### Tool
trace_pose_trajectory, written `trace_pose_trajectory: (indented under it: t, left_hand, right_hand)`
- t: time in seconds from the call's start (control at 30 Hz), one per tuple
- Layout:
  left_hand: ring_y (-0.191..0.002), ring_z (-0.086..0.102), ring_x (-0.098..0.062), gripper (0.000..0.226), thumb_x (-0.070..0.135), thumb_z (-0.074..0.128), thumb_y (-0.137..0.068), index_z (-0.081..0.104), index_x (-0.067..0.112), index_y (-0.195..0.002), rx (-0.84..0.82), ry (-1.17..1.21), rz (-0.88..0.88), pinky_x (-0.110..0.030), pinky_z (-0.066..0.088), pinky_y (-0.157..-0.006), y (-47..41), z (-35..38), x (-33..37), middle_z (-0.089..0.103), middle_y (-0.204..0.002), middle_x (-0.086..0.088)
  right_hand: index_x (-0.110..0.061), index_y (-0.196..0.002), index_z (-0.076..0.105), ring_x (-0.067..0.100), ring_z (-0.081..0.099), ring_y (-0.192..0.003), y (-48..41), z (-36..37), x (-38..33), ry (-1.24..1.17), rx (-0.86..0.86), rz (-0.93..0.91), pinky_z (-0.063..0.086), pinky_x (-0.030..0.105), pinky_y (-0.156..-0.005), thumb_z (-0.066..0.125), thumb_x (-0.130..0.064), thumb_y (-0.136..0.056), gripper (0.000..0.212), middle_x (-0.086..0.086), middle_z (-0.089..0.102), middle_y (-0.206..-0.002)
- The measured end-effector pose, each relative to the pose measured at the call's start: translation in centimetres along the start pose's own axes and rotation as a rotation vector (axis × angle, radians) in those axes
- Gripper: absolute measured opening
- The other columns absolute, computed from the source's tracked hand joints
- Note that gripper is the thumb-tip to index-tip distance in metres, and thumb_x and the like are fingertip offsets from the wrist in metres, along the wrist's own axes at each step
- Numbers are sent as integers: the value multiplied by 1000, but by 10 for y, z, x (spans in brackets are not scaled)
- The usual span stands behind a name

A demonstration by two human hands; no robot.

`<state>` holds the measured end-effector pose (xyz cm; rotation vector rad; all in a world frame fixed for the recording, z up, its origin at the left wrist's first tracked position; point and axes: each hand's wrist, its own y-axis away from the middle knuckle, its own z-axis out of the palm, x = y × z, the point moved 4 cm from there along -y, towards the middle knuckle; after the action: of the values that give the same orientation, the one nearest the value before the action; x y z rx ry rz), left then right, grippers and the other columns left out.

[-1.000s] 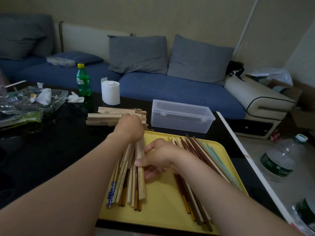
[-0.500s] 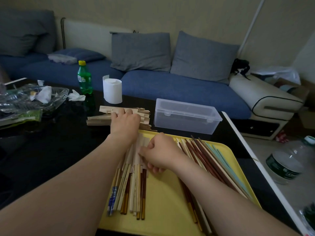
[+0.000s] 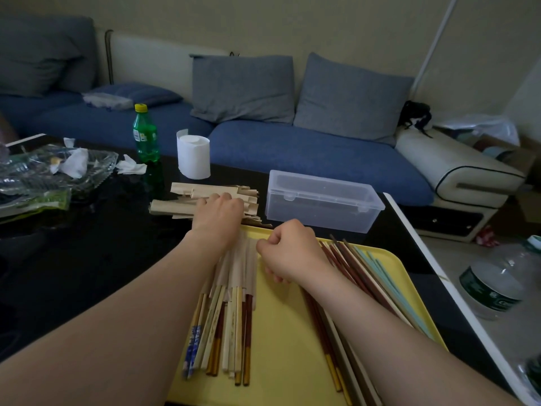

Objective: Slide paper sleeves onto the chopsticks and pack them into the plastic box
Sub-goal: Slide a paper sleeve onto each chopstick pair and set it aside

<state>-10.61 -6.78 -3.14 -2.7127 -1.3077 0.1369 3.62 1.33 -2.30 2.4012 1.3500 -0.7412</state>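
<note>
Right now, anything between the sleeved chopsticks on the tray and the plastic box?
Nothing stands on the path: bare black table separates the yellow tray from the plastic box. But the box's lid looks shut, so it blocks packing. The sleeved chopsticks lie on the tray's left, between both hands.

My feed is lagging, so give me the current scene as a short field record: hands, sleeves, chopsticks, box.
left hand: reaching onto the stack of tan paper sleeves on the black table
right hand: curled at the top of the sleeved chopsticks
bare chopsticks: right side of the yellow tray
clear plastic box: lid closed, beyond the tray
</note>
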Motion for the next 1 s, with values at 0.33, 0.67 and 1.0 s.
trace_pose_trajectory:
  t: [0.33, 0.67, 1.0]
  left_hand:
    - [-140, 41, -47, 55, 21, 59, -98, 36, 14, -148, -24, -40, -182, -68, 27, -118, 6, -2, -3, 44, -148, -20]
    - [-105, 65, -30, 23, 8, 64, -99, 63, 12, -121, 95, 21, -134, -38, 53, -80, 9, -16, -11, 61, -116, -11]
    - [-115, 58, -29, 17, 23, 71, -96, 71, 20, -112, 338, -60, -44, -45, 45, -98, 14, -29, -4, 67, -117, -6]
  right_hand:
    - [-8, -76, 78, 21, 75, -63, 2, 1, -2, 7, 8, -5, 67, 42, -80, 63, -36, -104, 43, 7, 76, -65]
    - [-11, -75, 79, 15, 74, -66, 1, 2, -3, -13, -3, 36, 67, 43, -82, 65, -37, -104, 41, 3, 76, -63]
    - [-4, -76, 77, 22, 75, -62, 6, -15, 2, -50, 21, 69, 67, 40, -76, 61, -29, -103, 40, 6, 76, -63]
